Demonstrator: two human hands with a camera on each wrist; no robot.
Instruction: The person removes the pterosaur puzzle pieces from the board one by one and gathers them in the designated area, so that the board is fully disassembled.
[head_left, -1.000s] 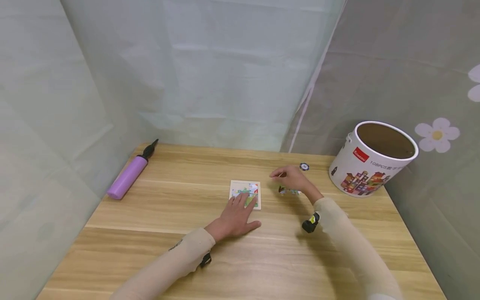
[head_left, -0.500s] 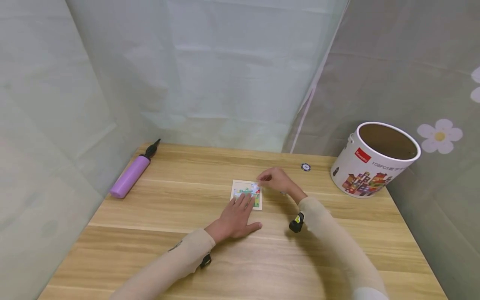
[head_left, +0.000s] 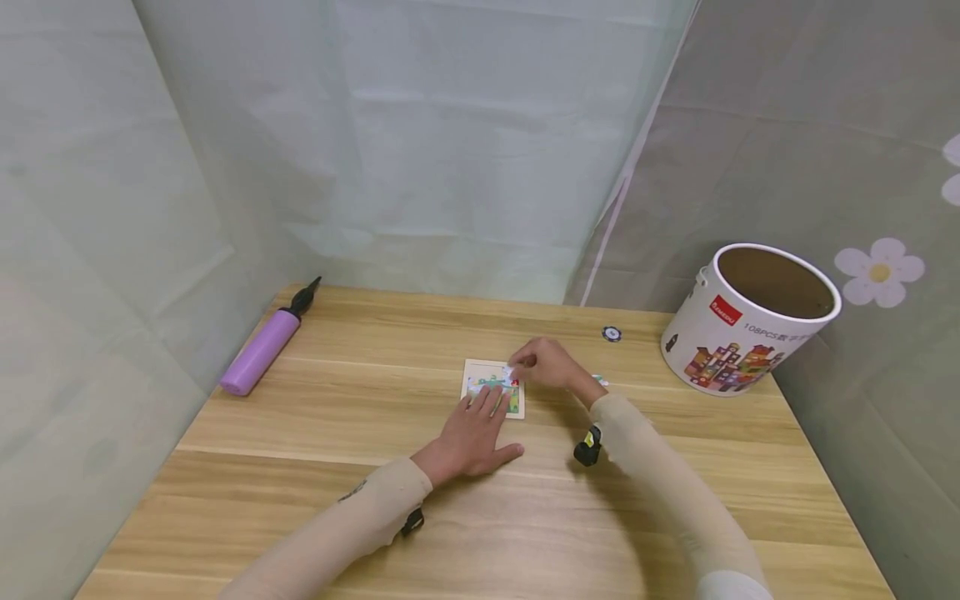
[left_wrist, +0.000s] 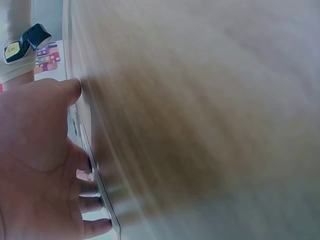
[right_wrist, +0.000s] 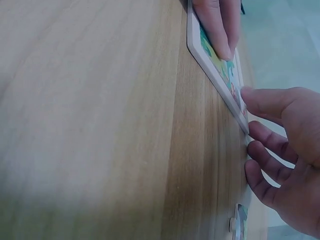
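A small square jigsaw puzzle board (head_left: pixel 474 367) with a pale frame lies on the wooden table, coloured pieces covering its right and lower parts. My left hand (head_left: pixel 471 435) rests flat with straight fingertips on the board's lower part, thumb spread on the table. At the upper right corner, my right hand (head_left: pixel 550 364) pinches a puzzle piece (head_left: pixel 508 372) with thumb and index finger; the fingers partly hide it. In the right wrist view the thumb meets the picture at the board's edge, and the other fingers curve beside it. A loose puzzle piece (right_wrist: pixel 241 222) lies beyond that hand.
A purple hand pump (head_left: pixel 261 352) with a black nozzle lies at the back left. A round chip (head_left: pixel 611 334) sits near the table's back edge, left of a large white printed bucket (head_left: pixel 738 350). Pale cloth hangs behind the table.
My right hand has moved left from beside the loose pieces to the board's upper right corner, with only a slight shift in the last half second. My left hand has stayed on the board.
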